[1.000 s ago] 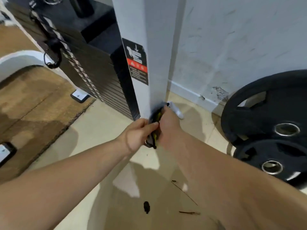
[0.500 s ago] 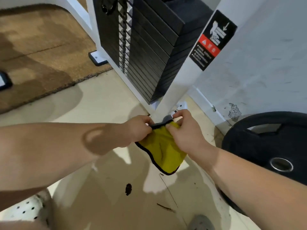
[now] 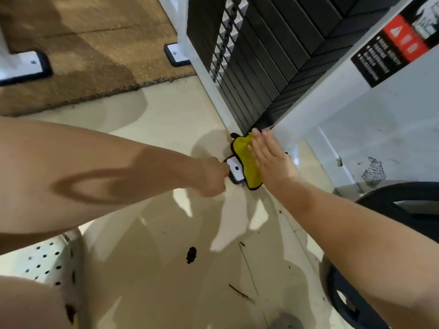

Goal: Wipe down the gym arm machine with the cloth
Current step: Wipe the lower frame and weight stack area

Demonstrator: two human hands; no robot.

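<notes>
Cloth: the yellow cloth [image 3: 247, 162] with a dark hem lies bunched low at the base of the machine post [image 3: 332, 91], just above the floor [image 3: 166, 233]. Its left edge overlaps the foot plate [image 3: 235, 170].
Right hand: the right hand [image 3: 268, 160] is flat, fingers straight and together, and presses the cloth. Its fingertips reach the bottom corner of the weight stack [image 3: 273, 55].
Left hand: the left hand [image 3: 211, 176] is curled like a fist, touching the foot plate's left edge. Its fingertips are hidden, so I cannot tell whether it grips anything.
Post: white, slanting up to the right, with a black and red warning label [image 3: 399, 43] higher up.
Weight stack: black slabs just left of the post.
Foot plate: small, white, with one hole and a black rim, flat on the floor.
Floor: pale tiles, with a dark blotch and thin bits of debris nearer the camera.
Mat: the brown mat [image 3: 95, 55] is at upper left, with two more white feet on it.
Weight plate: the black weight plate [image 3: 415, 210] sits at the right edge, well apart from the cloth.
</notes>
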